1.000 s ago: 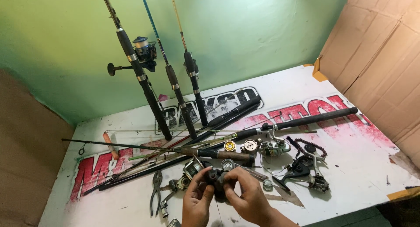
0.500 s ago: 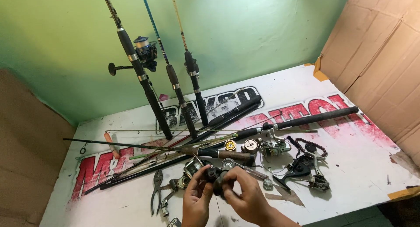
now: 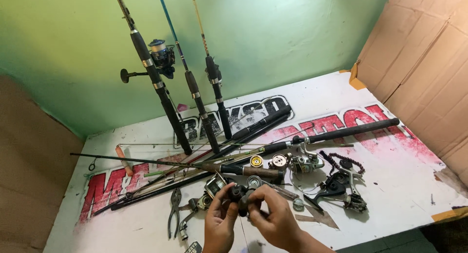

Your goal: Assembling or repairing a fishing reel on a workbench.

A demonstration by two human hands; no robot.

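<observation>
Nothing much shifted over that last second: my left hand [image 3: 220, 223] and right hand [image 3: 274, 218] stayed pinched on the dark reel part [image 3: 240, 197], work unfinished, pliers [image 3: 173, 211] idle beside.

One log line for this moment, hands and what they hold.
left hand: grips dark reel part | right hand: pinches same part | pliers: on table, left of hands

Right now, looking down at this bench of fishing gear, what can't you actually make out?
All in the head view:
- Dark reel part: both hands wrap it, left hand and right hand; its shape is mostly hidden.
- Three upright fishing rods: tips cut off by the top edge.
- Small object below the pliers: cut by the bottom edge.
- Small reel parts: too small to tell apart.
</observation>
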